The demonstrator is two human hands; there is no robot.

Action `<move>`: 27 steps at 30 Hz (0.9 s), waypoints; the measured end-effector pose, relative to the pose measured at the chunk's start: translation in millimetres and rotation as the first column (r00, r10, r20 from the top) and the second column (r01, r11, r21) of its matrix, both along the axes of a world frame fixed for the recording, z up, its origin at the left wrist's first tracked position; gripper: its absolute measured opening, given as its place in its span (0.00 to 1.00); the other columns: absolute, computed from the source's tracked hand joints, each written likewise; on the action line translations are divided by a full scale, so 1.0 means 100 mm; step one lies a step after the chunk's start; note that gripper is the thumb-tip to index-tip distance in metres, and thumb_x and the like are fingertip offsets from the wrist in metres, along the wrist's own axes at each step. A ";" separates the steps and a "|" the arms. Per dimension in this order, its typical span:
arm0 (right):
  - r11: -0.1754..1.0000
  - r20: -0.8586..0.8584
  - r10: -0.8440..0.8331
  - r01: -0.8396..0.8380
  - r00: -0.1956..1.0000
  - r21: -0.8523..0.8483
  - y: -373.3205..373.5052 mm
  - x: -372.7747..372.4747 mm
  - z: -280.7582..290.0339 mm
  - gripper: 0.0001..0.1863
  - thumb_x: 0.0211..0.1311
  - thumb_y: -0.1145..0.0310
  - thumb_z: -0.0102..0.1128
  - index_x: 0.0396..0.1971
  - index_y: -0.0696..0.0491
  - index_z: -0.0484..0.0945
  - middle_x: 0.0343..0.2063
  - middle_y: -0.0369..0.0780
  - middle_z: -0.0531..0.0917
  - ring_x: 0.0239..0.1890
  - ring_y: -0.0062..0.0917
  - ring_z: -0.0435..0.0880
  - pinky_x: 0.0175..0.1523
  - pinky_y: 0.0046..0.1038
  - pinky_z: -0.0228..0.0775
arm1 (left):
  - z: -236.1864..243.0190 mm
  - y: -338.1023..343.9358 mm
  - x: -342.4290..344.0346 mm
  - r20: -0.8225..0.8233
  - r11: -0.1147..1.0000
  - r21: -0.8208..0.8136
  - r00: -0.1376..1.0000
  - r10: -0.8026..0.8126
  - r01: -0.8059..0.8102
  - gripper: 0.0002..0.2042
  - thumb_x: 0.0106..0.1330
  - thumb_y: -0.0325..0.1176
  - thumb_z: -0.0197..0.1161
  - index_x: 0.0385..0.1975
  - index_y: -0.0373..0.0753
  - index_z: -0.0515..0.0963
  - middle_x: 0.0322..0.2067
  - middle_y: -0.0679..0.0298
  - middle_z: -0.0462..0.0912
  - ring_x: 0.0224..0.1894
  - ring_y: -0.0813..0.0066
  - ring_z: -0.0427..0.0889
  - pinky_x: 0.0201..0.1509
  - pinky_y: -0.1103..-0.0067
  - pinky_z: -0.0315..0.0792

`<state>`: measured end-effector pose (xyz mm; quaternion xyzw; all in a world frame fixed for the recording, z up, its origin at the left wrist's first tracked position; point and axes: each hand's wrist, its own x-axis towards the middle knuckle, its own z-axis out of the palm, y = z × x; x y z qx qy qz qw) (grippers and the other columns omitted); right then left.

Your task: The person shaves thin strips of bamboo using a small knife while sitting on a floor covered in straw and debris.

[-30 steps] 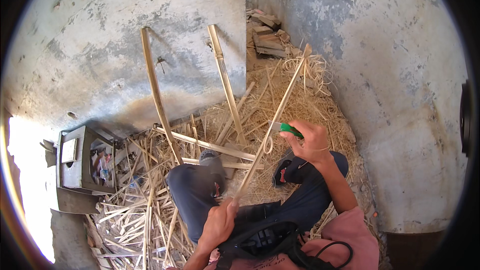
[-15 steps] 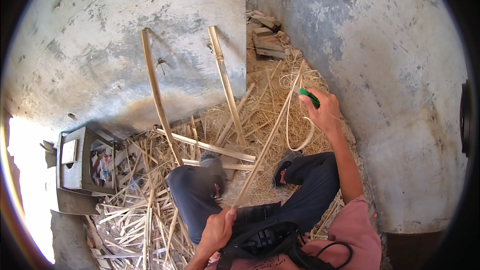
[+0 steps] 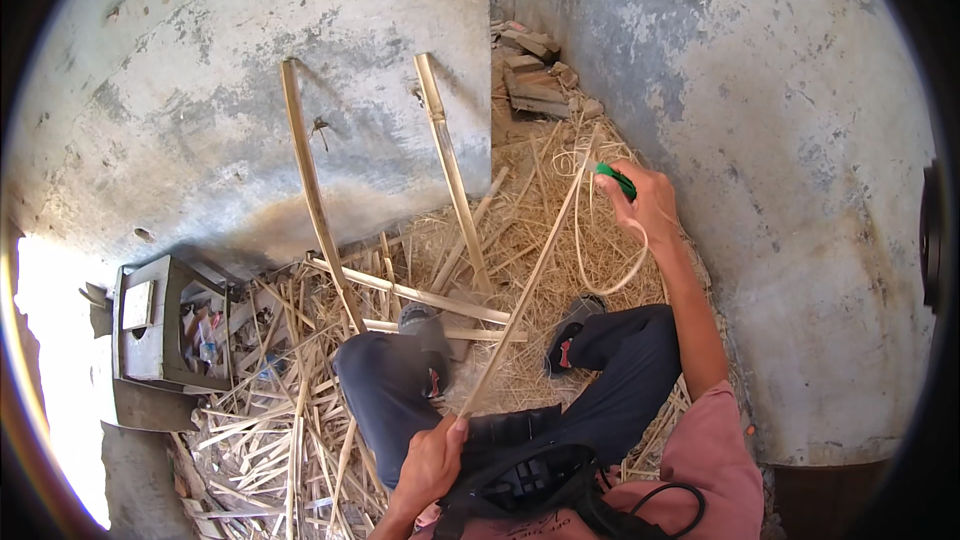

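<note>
Low in the view, my left hand [image 3: 430, 460] is closed around the near end of a long bamboo strip [image 3: 527, 300]. The strip slants away from me, up and to the right. Toward its far end my right hand [image 3: 645, 202] grips the green handle of a knife [image 3: 616, 180]. The short blade lies against the strip, though its exact edge is hard to make out. A thin pale shaving [image 3: 622, 285] curls down in a loop below my right hand, with its upper end near the blade.
Two bamboo lengths [image 3: 308, 175] [image 3: 452, 165] lean on the left wall. Split pieces [image 3: 420, 295] lie before my feet, with a heap of strips [image 3: 260, 440] to the left. Shavings [image 3: 530, 210] cover the floor. A metal box [image 3: 165, 325] stands far left; bricks [image 3: 535, 80] lie in the corner.
My right hand and the knife have shifted slightly up along the strip, away from me. The shaving loop has swung right and upward. My left hand stays nearly in place.
</note>
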<state>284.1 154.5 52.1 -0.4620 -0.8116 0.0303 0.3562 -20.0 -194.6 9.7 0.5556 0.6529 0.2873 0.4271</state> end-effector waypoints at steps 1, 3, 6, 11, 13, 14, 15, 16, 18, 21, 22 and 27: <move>0.999 0.005 -0.008 0.008 1.000 -0.040 -0.01 -0.02 0.02 0.22 0.77 0.47 0.63 0.39 0.54 0.88 0.20 0.41 0.82 0.20 0.30 0.79 0.28 0.35 0.69 | 0.00 -0.01 -0.01 -0.012 1.000 0.001 1.000 0.005 -0.005 0.16 0.85 0.36 0.48 0.37 0.33 0.76 0.23 0.45 0.79 0.32 0.34 0.82 0.39 0.51 0.72; 0.992 -0.042 -0.124 0.125 0.991 0.012 0.09 0.05 -0.10 0.23 0.77 0.48 0.62 0.42 0.55 0.89 0.24 0.44 0.85 0.25 0.33 0.82 0.34 0.37 0.73 | 0.02 0.01 -0.02 -0.017 1.000 -0.021 1.000 0.003 -0.003 0.16 0.86 0.37 0.48 0.36 0.34 0.75 0.23 0.45 0.79 0.32 0.34 0.82 0.39 0.51 0.72; 0.907 -0.212 -0.406 0.420 0.889 0.023 0.54 0.70 -0.30 0.26 0.79 0.47 0.58 0.45 0.58 0.88 0.33 0.48 0.88 0.36 0.38 0.86 0.47 0.40 0.76 | 0.08 -0.11 -0.04 -0.019 0.998 -0.070 1.000 -0.012 0.011 0.18 0.86 0.38 0.46 0.35 0.34 0.75 0.22 0.47 0.79 0.32 0.36 0.83 0.39 0.54 0.73; 0.883 -0.228 -0.458 0.410 0.859 -0.228 0.46 1.36 -0.13 0.31 0.77 0.43 0.59 0.45 0.62 0.87 0.35 0.47 0.89 0.38 0.36 0.86 0.49 0.38 0.76 | -0.02 -0.19 -0.16 0.046 0.984 -0.150 0.994 0.102 -0.094 0.23 0.87 0.43 0.43 0.32 0.33 0.76 0.20 0.52 0.78 0.26 0.46 0.83 0.36 0.61 0.74; 0.860 -0.070 -0.425 0.379 0.902 -0.343 0.40 1.42 -0.31 0.31 0.76 0.43 0.61 0.45 0.61 0.88 0.34 0.47 0.89 0.38 0.35 0.86 0.48 0.38 0.76 | -0.04 -0.10 -0.20 0.050 0.985 -0.130 0.991 0.125 -0.117 0.24 0.87 0.44 0.43 0.32 0.33 0.76 0.20 0.52 0.77 0.26 0.47 0.82 0.36 0.61 0.74; 0.826 0.081 -0.390 0.387 0.917 -0.410 0.37 1.46 -0.41 0.31 0.75 0.42 0.61 0.45 0.61 0.88 0.34 0.47 0.89 0.37 0.34 0.86 0.47 0.38 0.76 | -0.05 -0.04 -0.22 0.053 0.985 -0.115 0.989 0.136 -0.129 0.24 0.87 0.44 0.43 0.32 0.33 0.76 0.20 0.52 0.77 0.25 0.47 0.81 0.36 0.62 0.74; 0.787 0.226 -0.336 0.404 0.914 -0.465 0.34 1.49 -0.48 0.31 0.75 0.42 0.62 0.46 0.61 0.88 0.33 0.47 0.88 0.37 0.33 0.86 0.46 0.39 0.76 | -0.05 0.03 -0.22 0.067 0.981 -0.124 0.985 0.162 -0.152 0.25 0.88 0.45 0.42 0.32 0.33 0.75 0.20 0.53 0.76 0.25 0.49 0.80 0.35 0.62 0.72; 0.752 0.406 -0.149 0.370 0.902 -0.546 0.31 1.54 -0.54 0.32 0.74 0.41 0.63 0.50 0.60 0.86 0.33 0.46 0.88 0.36 0.31 0.85 0.44 0.37 0.76 | -0.03 0.09 -0.22 0.069 0.983 -0.105 0.985 0.159 -0.151 0.25 0.88 0.45 0.42 0.31 0.33 0.75 0.20 0.53 0.76 0.25 0.50 0.79 0.34 0.62 0.72; 0.595 0.318 0.134 0.181 0.939 -0.783 0.16 1.36 -0.58 0.34 0.75 0.40 0.62 0.57 0.60 0.83 0.32 0.42 0.86 0.32 0.26 0.83 0.40 0.33 0.74 | -0.01 0.19 -0.24 0.058 0.982 -0.080 0.983 0.174 -0.169 0.26 0.88 0.46 0.41 0.31 0.33 0.74 0.20 0.54 0.76 0.24 0.52 0.78 0.34 0.62 0.70; 0.270 -0.367 0.082 -0.375 0.926 -0.887 -0.17 0.90 -0.40 0.33 0.78 0.41 0.59 0.62 0.58 0.79 0.29 0.34 0.79 0.26 0.18 0.75 0.34 0.27 0.70 | -0.09 0.30 -0.26 0.131 0.978 -0.031 0.969 0.207 -0.205 0.26 0.88 0.46 0.40 0.32 0.33 0.74 0.20 0.54 0.75 0.24 0.54 0.75 0.33 0.62 0.69; 0.218 -0.543 -0.009 -0.529 0.839 -0.820 -0.24 0.85 -0.34 0.32 0.79 0.42 0.57 0.62 0.57 0.78 0.28 0.32 0.77 0.25 0.16 0.73 0.33 0.25 0.68 | -0.07 0.35 -0.24 0.144 0.979 -0.026 0.968 0.205 -0.203 0.25 0.88 0.45 0.41 0.32 0.33 0.74 0.20 0.55 0.74 0.24 0.55 0.74 0.33 0.63 0.68; 0.718 -0.604 -0.230 -0.286 0.763 -0.635 -0.62 0.33 -0.18 0.25 0.82 0.45 0.54 0.52 0.55 0.81 0.24 0.29 0.71 0.23 0.12 0.68 0.30 0.23 0.65 | 0.02 0.53 -0.13 0.108 0.981 0.088 0.981 0.163 -0.173 0.20 0.87 0.40 0.47 0.33 0.33 0.73 0.21 0.52 0.74 0.24 0.48 0.74 0.33 0.61 0.68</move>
